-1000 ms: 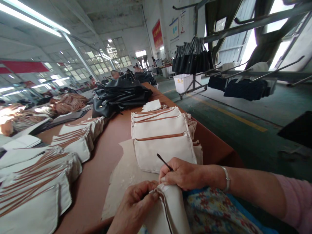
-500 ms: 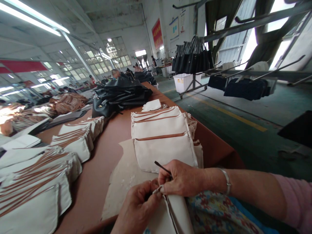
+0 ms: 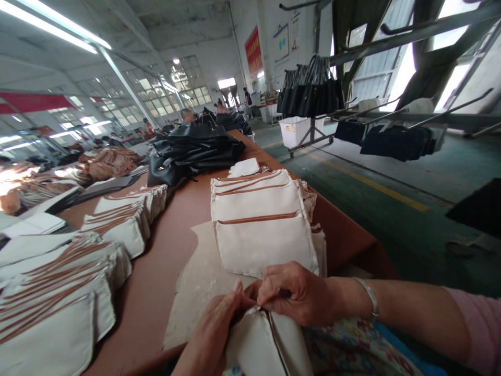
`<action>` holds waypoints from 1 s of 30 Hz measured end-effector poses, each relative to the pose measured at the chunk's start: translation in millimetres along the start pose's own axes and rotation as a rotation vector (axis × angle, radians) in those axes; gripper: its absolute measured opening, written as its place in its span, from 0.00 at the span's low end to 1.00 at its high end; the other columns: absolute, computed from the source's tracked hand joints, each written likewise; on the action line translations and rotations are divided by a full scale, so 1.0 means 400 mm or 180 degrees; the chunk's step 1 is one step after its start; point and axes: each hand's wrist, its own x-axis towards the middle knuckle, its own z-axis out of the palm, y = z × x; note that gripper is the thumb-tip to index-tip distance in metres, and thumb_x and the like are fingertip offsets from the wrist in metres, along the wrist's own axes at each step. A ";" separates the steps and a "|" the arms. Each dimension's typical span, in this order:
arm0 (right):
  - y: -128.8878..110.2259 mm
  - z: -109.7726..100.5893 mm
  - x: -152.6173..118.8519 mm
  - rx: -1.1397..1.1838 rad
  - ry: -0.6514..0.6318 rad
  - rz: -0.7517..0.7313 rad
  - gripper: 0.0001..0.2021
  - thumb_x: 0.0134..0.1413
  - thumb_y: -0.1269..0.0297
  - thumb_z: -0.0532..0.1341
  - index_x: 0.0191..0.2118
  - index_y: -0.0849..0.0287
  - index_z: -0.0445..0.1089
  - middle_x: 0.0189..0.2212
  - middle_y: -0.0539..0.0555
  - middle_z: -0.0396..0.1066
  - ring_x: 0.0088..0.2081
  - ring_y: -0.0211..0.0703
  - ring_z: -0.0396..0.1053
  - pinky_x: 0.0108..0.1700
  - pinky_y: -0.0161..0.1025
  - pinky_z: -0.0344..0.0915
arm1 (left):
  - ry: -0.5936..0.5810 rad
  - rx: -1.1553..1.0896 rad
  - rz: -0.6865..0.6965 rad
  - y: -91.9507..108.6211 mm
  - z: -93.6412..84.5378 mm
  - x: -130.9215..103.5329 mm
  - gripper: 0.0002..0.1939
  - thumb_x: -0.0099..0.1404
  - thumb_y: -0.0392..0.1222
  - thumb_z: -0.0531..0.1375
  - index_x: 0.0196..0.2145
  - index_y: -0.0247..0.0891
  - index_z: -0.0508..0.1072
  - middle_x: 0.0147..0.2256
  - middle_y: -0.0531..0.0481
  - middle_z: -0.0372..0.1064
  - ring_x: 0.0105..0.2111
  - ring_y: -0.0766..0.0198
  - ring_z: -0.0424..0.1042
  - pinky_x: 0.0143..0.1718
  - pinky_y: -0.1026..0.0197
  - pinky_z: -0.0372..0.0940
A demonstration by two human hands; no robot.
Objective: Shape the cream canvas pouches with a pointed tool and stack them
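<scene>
A cream leather-like pouch piece (image 3: 250, 339) with a dark slit down its length is on my lap. My left hand (image 3: 219, 318) is closed on its upper edge, thumb pointing up. At the same edge, the fingers of my right hand (image 3: 291, 292) are curled together and touch the piece. A dark bit of a thin tool (image 3: 285, 293) shows inside the right fist; the rest of it is hidden. Just beyond my hands lies a stack of cream pouch pieces (image 3: 266, 243) with brown-edged slits, resting partly on a beige sheet (image 3: 191, 292).
The brown table (image 3: 156, 277) carries rows of cream pieces (image 3: 50, 324) on the left and a heap of black bags (image 3: 195, 151) farther back. At right stand a rack with hanging black bags (image 3: 311, 94) and a white bin (image 3: 295, 130). People sit in the distance.
My right hand has turned and curled, so the thin dark tool that stuck out to the upper left is now mostly hidden. My left thumb has lifted.
</scene>
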 end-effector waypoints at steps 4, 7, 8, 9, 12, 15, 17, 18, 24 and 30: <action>0.005 -0.013 -0.007 -0.0464 -0.0138 -0.0403 0.07 0.56 0.74 0.56 0.35 0.64 0.72 0.30 0.56 0.70 0.32 0.36 0.68 0.35 0.30 0.65 | -0.0772 -0.0460 -0.0258 0.018 0.017 -0.006 0.25 0.55 0.60 0.66 0.26 0.31 0.77 0.25 0.47 0.72 0.25 0.63 0.64 0.26 0.65 0.55; 0.007 -0.020 -0.013 -0.0624 -0.0190 -0.0564 0.06 0.55 0.75 0.55 0.34 0.62 0.70 0.28 0.54 0.66 0.29 0.34 0.65 0.33 0.29 0.63 | -0.1110 -0.0533 -0.0352 0.017 0.019 -0.005 0.26 0.56 0.61 0.66 0.26 0.30 0.74 0.22 0.50 0.67 0.22 0.67 0.59 0.24 0.66 0.51; 0.008 -0.021 -0.015 -0.0678 -0.0215 -0.0589 0.06 0.56 0.74 0.55 0.35 0.62 0.70 0.28 0.53 0.66 0.29 0.34 0.65 0.33 0.29 0.63 | -0.1094 -0.0495 -0.0354 0.011 0.016 -0.003 0.25 0.56 0.60 0.67 0.26 0.30 0.73 0.22 0.50 0.65 0.21 0.68 0.58 0.24 0.66 0.49; 0.008 -0.022 -0.017 -0.0739 -0.0238 -0.0602 0.07 0.57 0.74 0.55 0.36 0.62 0.70 0.29 0.54 0.67 0.30 0.35 0.66 0.33 0.29 0.63 | -0.1055 -0.0446 -0.0345 0.004 0.014 0.000 0.24 0.56 0.59 0.67 0.26 0.30 0.73 0.22 0.51 0.64 0.21 0.69 0.56 0.23 0.66 0.48; 0.006 -0.023 -0.021 -0.0906 -0.0312 -0.0676 0.08 0.60 0.72 0.54 0.38 0.61 0.70 0.31 0.55 0.69 0.33 0.36 0.68 0.36 0.30 0.64 | -0.0940 -0.0337 -0.0316 -0.019 0.005 0.008 0.23 0.54 0.56 0.69 0.24 0.33 0.69 0.20 0.54 0.61 0.20 0.71 0.54 0.21 0.67 0.46; 0.000 -0.026 -0.023 -0.0920 -0.0396 -0.0746 0.09 0.60 0.70 0.53 0.38 0.62 0.70 0.30 0.56 0.69 0.32 0.38 0.68 0.36 0.31 0.65 | -0.0921 -0.0176 -0.0260 -0.025 0.002 0.008 0.23 0.53 0.59 0.69 0.24 0.35 0.68 0.20 0.55 0.60 0.19 0.70 0.55 0.21 0.67 0.45; -0.005 -0.030 -0.023 -0.0708 -0.0402 -0.0597 0.09 0.61 0.67 0.54 0.38 0.62 0.70 0.30 0.57 0.69 0.33 0.39 0.67 0.38 0.33 0.65 | -0.0935 0.0119 -0.0074 -0.015 0.000 0.002 0.24 0.54 0.61 0.67 0.25 0.35 0.68 0.20 0.56 0.59 0.20 0.70 0.54 0.21 0.66 0.46; -0.007 -0.034 -0.023 -0.0510 -0.0352 -0.0398 0.10 0.62 0.64 0.54 0.39 0.63 0.70 0.30 0.56 0.69 0.33 0.39 0.67 0.38 0.34 0.65 | -0.0921 0.0310 0.0086 -0.008 -0.001 -0.003 0.25 0.55 0.62 0.66 0.25 0.35 0.68 0.20 0.56 0.57 0.21 0.70 0.53 0.22 0.66 0.47; -0.026 -0.061 0.009 0.0590 -0.0569 0.1198 0.20 0.65 0.53 0.51 0.33 0.66 0.67 0.26 0.49 0.60 0.28 0.33 0.57 0.30 0.31 0.57 | -0.0579 0.1212 0.0765 0.034 0.003 -0.035 0.22 0.62 0.58 0.61 0.22 0.37 0.67 0.21 0.56 0.57 0.23 0.67 0.56 0.23 0.66 0.50; -0.038 -0.059 0.043 0.0704 -0.1226 0.1304 0.13 0.58 0.62 0.59 0.28 0.66 0.67 0.21 0.45 0.55 0.25 0.29 0.52 0.29 0.28 0.53 | -0.0611 0.1339 0.1237 0.039 0.009 -0.044 0.20 0.64 0.54 0.60 0.22 0.37 0.69 0.22 0.55 0.60 0.24 0.66 0.59 0.25 0.66 0.53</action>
